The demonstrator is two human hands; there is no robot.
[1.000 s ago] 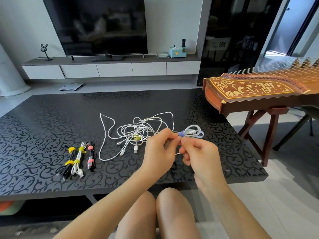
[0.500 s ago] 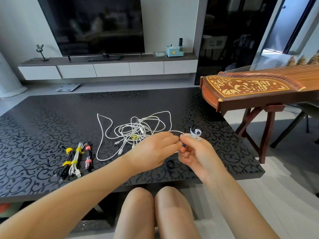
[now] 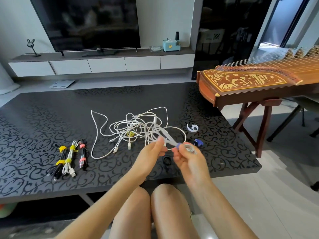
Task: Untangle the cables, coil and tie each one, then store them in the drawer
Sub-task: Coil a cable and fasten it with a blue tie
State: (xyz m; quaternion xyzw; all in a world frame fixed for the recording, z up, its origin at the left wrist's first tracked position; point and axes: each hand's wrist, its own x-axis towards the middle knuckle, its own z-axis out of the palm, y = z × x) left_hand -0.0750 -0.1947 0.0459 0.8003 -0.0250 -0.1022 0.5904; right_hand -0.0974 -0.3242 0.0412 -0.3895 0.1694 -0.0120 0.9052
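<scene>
Black table (image 3: 51,118), near edge: left hand (image 3: 150,155) and right hand (image 3: 189,158) fingers pinch white cable (image 3: 170,141).

A black table (image 3: 51,118) with a glossy scroll pattern fills the foreground. Beyond its far edge, a large dark television (image 3: 86,19) stands on a long, low white cabinet (image 3: 107,64) against a pale wall (image 3: 164,18). A small rabbit-shaped ornament (image 3: 31,44) sits at the cabinet's left end and a light blue box (image 3: 170,45) sits towards its right. Off the table's far right corner, a wooden zither (image 3: 250,81) rests on a stand (image 3: 264,125) over pale floor tiles (image 3: 259,195). Daylight enters through a doorway (image 3: 269,44) behind.
</scene>
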